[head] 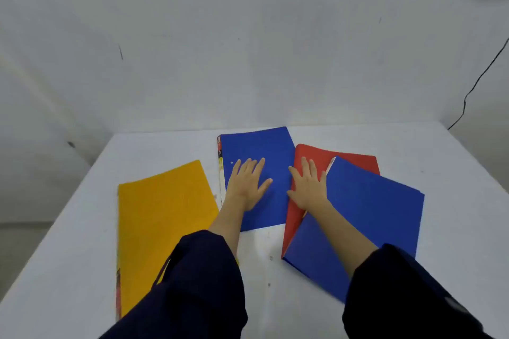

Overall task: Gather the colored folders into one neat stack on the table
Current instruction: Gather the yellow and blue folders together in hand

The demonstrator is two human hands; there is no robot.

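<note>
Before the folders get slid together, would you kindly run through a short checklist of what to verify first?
1. Left hand flat on the centre blue folder: ok.
2. Right hand flat across the red folder and the right blue folder: ok.
3. All folders in one stack: not ok; the yellow folder lies apart.
4. Right blue folder squared on the red: not ok, skewed.
5. Bare table between folders: ok.
6. Folder contents secure: cannot tell.

Tabletop (165, 146): plain white. Left folder (162, 217): solid yellow-orange, red strip on its near-left edge. Far middle folder (256, 146): solid blue, spine in red, black, yellow. Red folder (355, 162) beneath right blue folder (371, 209). Sleeves (198, 283): dark navy.
</note>
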